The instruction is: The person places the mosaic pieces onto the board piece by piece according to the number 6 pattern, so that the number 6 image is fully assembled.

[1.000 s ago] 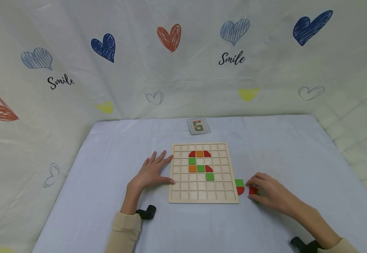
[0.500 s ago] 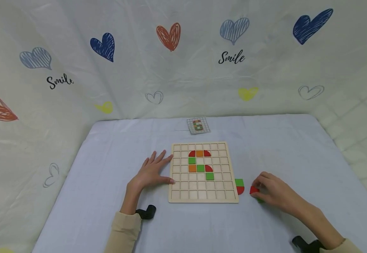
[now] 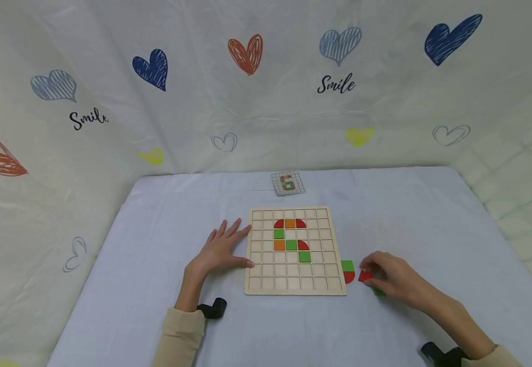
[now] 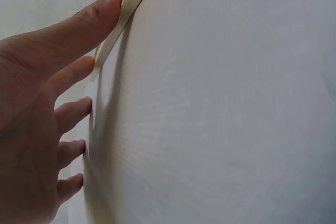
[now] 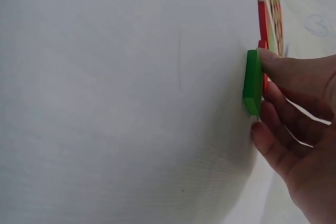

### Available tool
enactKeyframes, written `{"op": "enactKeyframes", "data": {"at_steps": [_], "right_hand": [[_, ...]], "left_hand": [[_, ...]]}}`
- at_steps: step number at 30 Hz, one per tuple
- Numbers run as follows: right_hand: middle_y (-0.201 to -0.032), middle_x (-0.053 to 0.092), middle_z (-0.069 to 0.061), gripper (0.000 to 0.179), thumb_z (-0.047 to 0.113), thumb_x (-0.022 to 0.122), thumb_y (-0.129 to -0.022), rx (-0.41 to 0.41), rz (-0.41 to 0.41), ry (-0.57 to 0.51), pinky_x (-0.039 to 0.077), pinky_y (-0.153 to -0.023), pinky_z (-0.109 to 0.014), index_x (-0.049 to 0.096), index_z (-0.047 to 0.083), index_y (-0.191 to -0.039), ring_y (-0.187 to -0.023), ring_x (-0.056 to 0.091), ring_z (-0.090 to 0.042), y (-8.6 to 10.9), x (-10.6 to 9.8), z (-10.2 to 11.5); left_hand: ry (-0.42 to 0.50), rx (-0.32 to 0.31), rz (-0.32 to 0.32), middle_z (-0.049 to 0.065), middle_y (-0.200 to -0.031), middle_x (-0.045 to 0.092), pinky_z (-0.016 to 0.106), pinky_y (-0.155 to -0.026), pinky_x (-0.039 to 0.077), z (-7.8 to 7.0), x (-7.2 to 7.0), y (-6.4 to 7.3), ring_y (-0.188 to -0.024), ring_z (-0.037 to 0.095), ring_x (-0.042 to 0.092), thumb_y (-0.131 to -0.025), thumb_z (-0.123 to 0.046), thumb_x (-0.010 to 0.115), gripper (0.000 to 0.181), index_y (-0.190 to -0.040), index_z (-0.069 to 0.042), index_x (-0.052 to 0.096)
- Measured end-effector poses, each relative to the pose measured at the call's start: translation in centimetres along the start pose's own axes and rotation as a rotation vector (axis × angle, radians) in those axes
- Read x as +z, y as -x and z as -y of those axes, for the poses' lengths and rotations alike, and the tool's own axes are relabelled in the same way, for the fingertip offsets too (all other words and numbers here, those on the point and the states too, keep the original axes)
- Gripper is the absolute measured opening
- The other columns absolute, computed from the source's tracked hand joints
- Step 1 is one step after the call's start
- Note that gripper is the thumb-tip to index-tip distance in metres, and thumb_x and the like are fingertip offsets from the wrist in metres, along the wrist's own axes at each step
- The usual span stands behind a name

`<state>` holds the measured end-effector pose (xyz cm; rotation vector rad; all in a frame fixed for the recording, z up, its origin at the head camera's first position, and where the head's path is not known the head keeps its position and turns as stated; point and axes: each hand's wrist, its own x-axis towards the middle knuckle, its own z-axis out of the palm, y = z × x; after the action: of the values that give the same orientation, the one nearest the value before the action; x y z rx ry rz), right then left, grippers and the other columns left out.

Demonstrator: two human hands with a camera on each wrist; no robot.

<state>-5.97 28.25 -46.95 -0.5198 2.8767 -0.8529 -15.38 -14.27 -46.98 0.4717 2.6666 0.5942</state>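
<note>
A square wooden grid board (image 3: pixel 266 283) lies mid-table with red, orange and green tiles set in some cells. My left hand (image 3: pixel 215 255) spreads its fingers at the board's left edge, where thumb and index finger touch the frame (image 4: pixel 118 32). Right of the board, my right hand (image 3: pixel 392 278) pinches a red tile (image 3: pixel 364 276) between thumb and fingers; its full shape is partly hidden. Below that hand a green tile (image 3: pixel 378 291) shows, nearest the camera in the right wrist view as a thick green block (image 5: pixel 253 82).
Against the board's right edge lie a green tile (image 3: pixel 347 265) and a red rounded tile (image 3: pixel 348 277). A small printed card (image 3: pixel 288 182) with a grid pattern lies behind the board. White cloth (image 3: pixel 156 285) covers the table; a heart-printed curtain (image 3: pixel 284 122) hangs behind.
The right hand first drew the red tile slightly right, then shifted it slightly back left, uncovering part of the green tile below. My left hand and the board stay put.
</note>
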Motion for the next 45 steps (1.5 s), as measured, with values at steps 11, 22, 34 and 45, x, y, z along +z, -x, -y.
{"op": "enactKeyframes", "data": {"at_steps": [11, 22, 34, 45], "right_hand": [[-0.095, 0.065, 0.008, 0.030, 0.003, 0.087, -0.078, -0.004, 0.012, -0.012, 0.058, -0.074, -0.022, 0.069, 0.013, -0.099, -0.084, 0.058, -0.005, -0.2, 0.0, 0.0], [-0.090, 0.068, 0.012, 0.029, 0.000, 0.083, -0.081, -0.079, -0.017, -0.093, 0.056, -0.068, -0.020, 0.066, 0.016, -0.097, -0.078, 0.056, 0.003, -0.4, 0.4, -0.2], [-0.093, 0.068, 0.013, 0.031, -0.008, 0.083, -0.079, -0.170, -0.133, -0.085, 0.060, -0.075, -0.020, 0.075, 0.016, -0.098, -0.084, 0.063, 0.002, -0.8, 0.4, 0.4], [-0.100, 0.072, 0.005, 0.030, -0.006, 0.082, -0.081, -0.100, -0.098, -0.228, 0.060, -0.078, -0.019, 0.076, 0.014, -0.102, -0.088, 0.069, -0.003, -1.9, 0.9, 1.6]], "left_hand": [[-0.001, 0.001, -0.001, 0.005, -0.174, 0.015, 0.063, -0.127, 0.005, -0.1, -0.1, 0.1, -0.160, 0.040, -0.001, -0.080, -0.055, 0.083, 0.100, -0.162, -0.027, 0.034], [0.017, -0.002, -0.001, 0.003, -0.174, 0.014, 0.062, -0.127, 0.004, 0.0, 0.1, 0.0, -0.160, 0.039, -0.002, -0.080, -0.054, 0.084, 0.100, -0.162, -0.028, 0.034], [0.003, -0.001, -0.004, 0.004, -0.174, 0.015, 0.063, -0.127, 0.005, 0.1, 0.1, 0.0, -0.160, 0.039, -0.002, -0.080, -0.054, 0.084, 0.100, -0.162, -0.028, 0.034], [0.002, -0.004, 0.000, 0.004, -0.174, 0.015, 0.063, -0.127, 0.005, 0.1, 0.1, -0.1, -0.160, 0.039, -0.002, -0.080, -0.054, 0.084, 0.100, -0.162, -0.027, 0.034]]}}
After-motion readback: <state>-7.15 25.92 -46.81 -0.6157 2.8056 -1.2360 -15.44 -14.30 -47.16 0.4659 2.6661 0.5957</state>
